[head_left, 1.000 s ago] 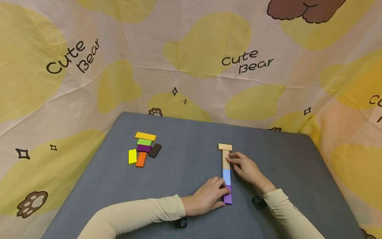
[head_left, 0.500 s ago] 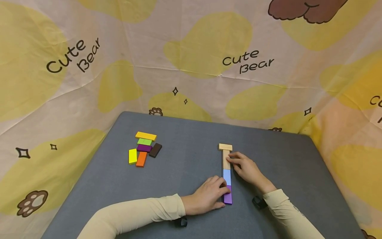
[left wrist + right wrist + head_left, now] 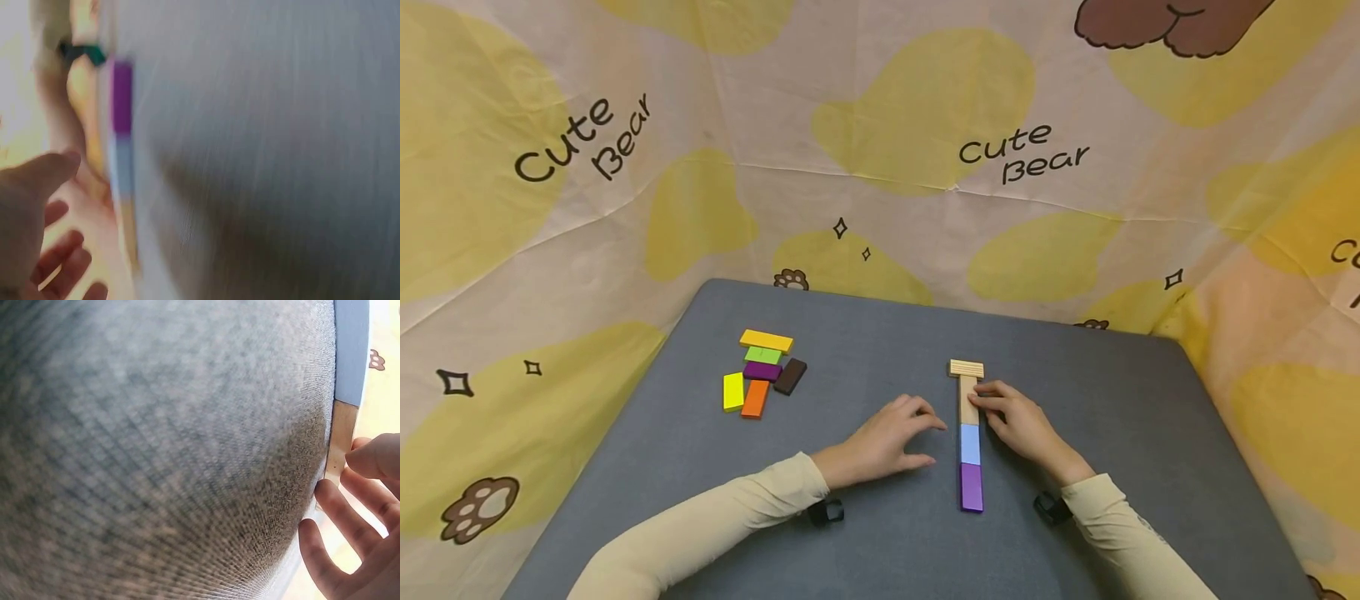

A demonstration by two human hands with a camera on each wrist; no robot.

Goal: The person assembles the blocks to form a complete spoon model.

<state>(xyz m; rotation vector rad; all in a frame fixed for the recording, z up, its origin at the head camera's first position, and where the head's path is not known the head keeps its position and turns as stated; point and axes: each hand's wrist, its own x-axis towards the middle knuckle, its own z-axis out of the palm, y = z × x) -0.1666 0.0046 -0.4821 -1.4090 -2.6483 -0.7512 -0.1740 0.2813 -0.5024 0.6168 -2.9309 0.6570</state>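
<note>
A line of wooden blocks lies on the grey table: a plain wood block [image 3: 967,410], a light blue block [image 3: 970,444] and a purple block [image 3: 971,487] nearest the person. Across its far end sits another plain wood block [image 3: 966,368] with a ridged side. My right hand [image 3: 1017,423] touches the long plain block from the right, fingertips at its edge and top. To the left of the line, my left hand [image 3: 883,440] hovers with fingers spread and holds nothing. The left wrist view is blurred, with the purple block [image 3: 122,97] past the thumb.
At the left of the table [image 3: 865,358] lies a group of coloured blocks: a golden one [image 3: 767,341], a green one [image 3: 763,355], a dark purple one [image 3: 763,371], a dark brown one [image 3: 790,377], an orange one [image 3: 756,400] and a yellow one [image 3: 733,392]. A printed cloth [image 3: 887,108] hangs behind.
My left hand has let go of the purple block and moved left and away from the person. The right hand stays at the plain block.
</note>
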